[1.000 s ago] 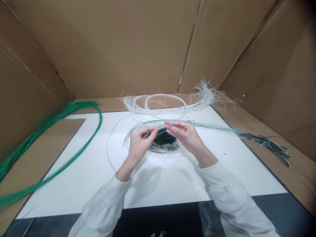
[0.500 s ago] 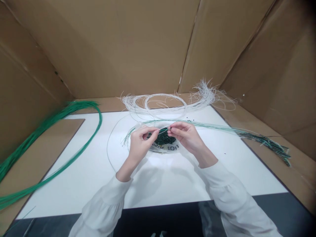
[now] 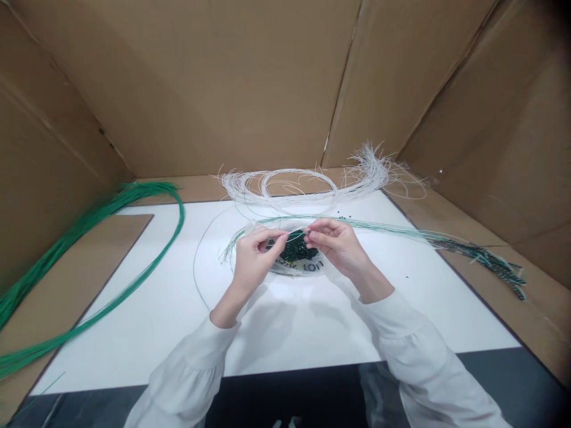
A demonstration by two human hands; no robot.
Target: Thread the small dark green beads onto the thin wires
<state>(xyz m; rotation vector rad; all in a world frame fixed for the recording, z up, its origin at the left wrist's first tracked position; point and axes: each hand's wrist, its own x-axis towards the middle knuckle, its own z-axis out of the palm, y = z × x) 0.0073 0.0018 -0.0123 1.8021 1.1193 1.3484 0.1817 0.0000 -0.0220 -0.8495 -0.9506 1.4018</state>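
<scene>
Between thumb and forefinger my left hand (image 3: 254,255) pinches a thin pale strand (image 3: 294,235). That strand stretches across to the fingertips of my right hand (image 3: 339,249), which are pressed together. A tiny dark speck shows at those tips, too small to name surely. Both hands hover over a clear plastic bag (image 3: 307,268) with printed letters, its top open, full of small dark green beads (image 3: 298,248). Part of the bag is covered by my left hand. A long loop of the same kind of strand (image 3: 195,267) curves over the white sheet left of my left wrist.
Green strands (image 3: 147,270) lie in a big loop at left. White strands (image 3: 298,184) lie coiled at the back. Behind the bag, thin green strands (image 3: 383,227) run right to beaded ends (image 3: 495,261). Loose beads dot the white sheet (image 3: 160,333). Cardboard walls (image 3: 214,83) surround it.
Hardly anything differs. My right fingertips have shifted very slightly to the right; my left hand and the things on the sheet stay in place.
</scene>
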